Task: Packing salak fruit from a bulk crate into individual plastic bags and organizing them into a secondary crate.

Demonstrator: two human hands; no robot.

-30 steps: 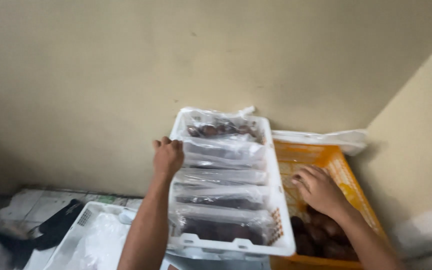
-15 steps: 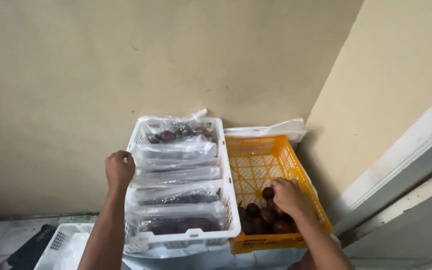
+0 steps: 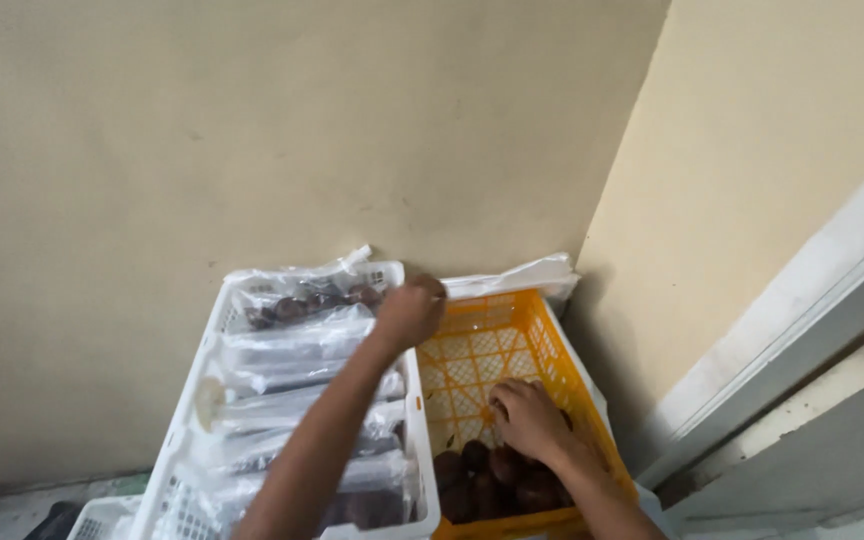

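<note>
My left hand [image 3: 410,310] reaches across the white crate [image 3: 190,405] and closes in a fist on its far right rim, where it meets the orange crate [image 3: 542,345]. The white crate is packed with clear plastic bags [image 3: 297,345] of dark round fruit. My right hand [image 3: 527,420] is down inside the orange crate, its bent fingers resting on the loose dark fruits [image 3: 472,475] at the near end. Whether it grips one is hidden.
Both crates stand in a corner against beige walls. A white plastic sheet [image 3: 517,275] lies behind the orange crate. A pale door frame [image 3: 782,350] runs along the right. The rim of another white crate [image 3: 102,515] shows at lower left.
My left hand has gone from the white crate's left rim across to its far right corner. My right hand has moved slightly further into the orange crate. The view has swung right.
</note>
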